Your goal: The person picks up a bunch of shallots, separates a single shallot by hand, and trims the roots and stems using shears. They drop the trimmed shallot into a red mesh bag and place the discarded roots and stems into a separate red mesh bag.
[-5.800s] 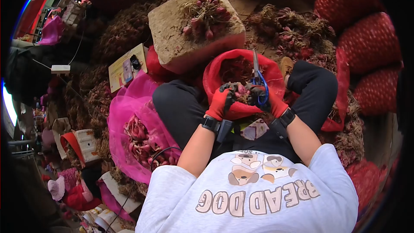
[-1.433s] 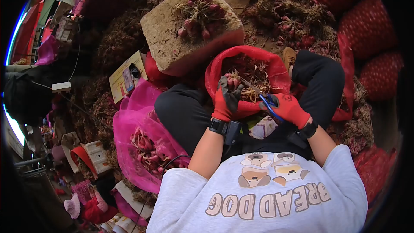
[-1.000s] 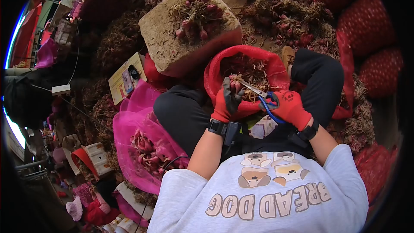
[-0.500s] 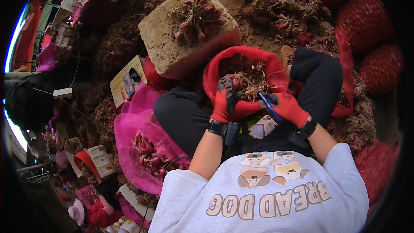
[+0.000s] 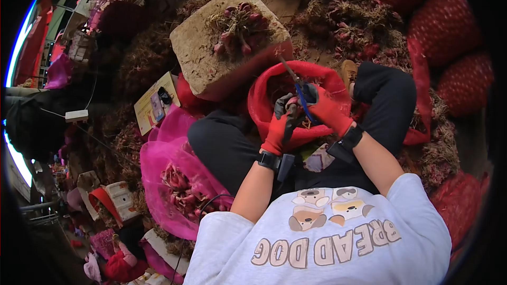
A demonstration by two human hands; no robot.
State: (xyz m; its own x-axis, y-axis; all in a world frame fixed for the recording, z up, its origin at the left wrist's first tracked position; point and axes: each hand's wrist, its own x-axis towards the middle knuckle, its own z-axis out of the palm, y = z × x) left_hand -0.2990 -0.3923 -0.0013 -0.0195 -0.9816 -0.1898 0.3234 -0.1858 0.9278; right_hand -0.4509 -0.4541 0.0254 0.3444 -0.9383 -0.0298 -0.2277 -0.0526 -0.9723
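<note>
Red mesh sacks [image 5: 444, 19], the bulkiest things about, are piled ahead of both hands and well off to their right. A pale, dirt-covered foam block [image 5: 195, 42] sits ahead and to the left, with a bunch of reddish bulbs [image 5: 240, 26] on top. Beyond the hands to the right spreads a heap of dry-stemmed bulbs [image 5: 359, 26]. Left of the hands slumps a sheer pink net bag [image 5: 158, 179] with loose bulbs [image 5: 185, 192] inside, and nearer the person's lap than the foam block is an open red sack [image 5: 259, 95], its mouth directly under and around the hands. Farther left and ahead, a yellowish card [image 5: 145, 111] carries a phone [image 5: 157, 106].

Both hands wear red gloves with dark palms and meet closely over the sack's mouth. The left hand [image 5: 282, 119] is mostly closed, its fingers curled round small pinkish bulbs [image 5: 291, 103], partly hidden. The right hand [image 5: 322, 105] is closed round the blue handles of the scissors [image 5: 302, 97], whose narrow blades point forward, toward the foam block; how far apart they stand is unclear
</note>
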